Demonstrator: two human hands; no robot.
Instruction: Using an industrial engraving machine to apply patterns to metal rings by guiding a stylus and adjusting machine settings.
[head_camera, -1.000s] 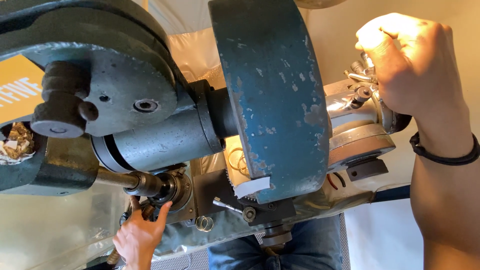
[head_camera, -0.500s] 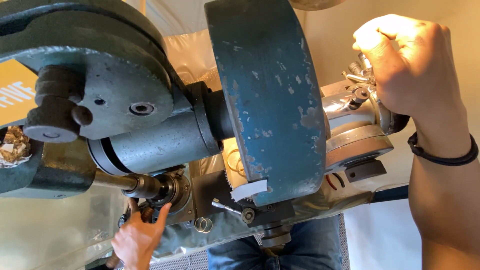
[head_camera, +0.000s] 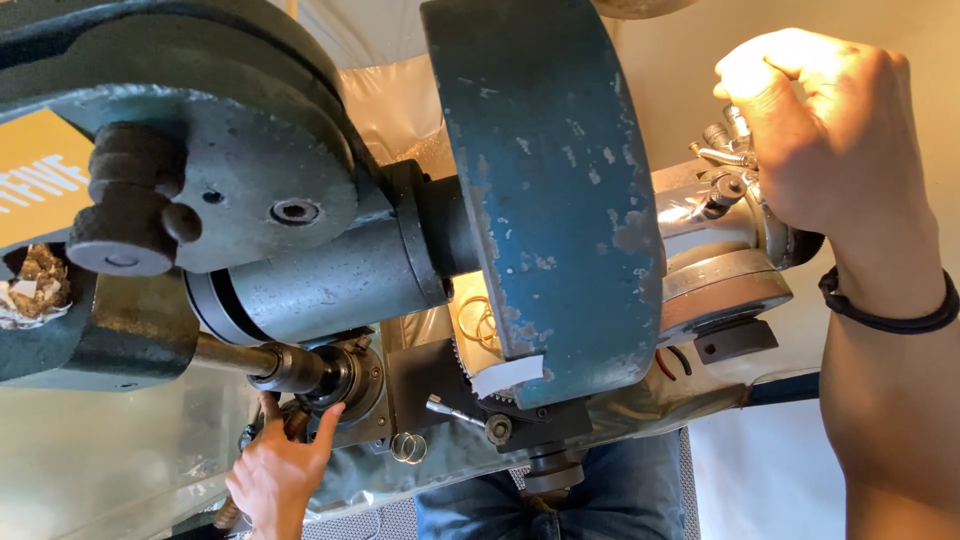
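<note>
Item: blue flywheel, centre frame, with metal fitting being gripped at its right by the clenched right hand. Chuck, lower left, is being touched by the left hand, fingers loosely extended, nothing held. Adjustment is judged under way; steady hold being called for.

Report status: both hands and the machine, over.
Right hand closed on the metal fitting at the machine's end. Left hand fingers on the chuck below. Big blue wheel guard blocks the middle.

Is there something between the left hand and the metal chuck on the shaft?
Nothing visible stands between them. The left hand already reaches the metal chuck from below, its fingers touching the underside. The blue wheel guard sits further right, clear of the hand.
</note>
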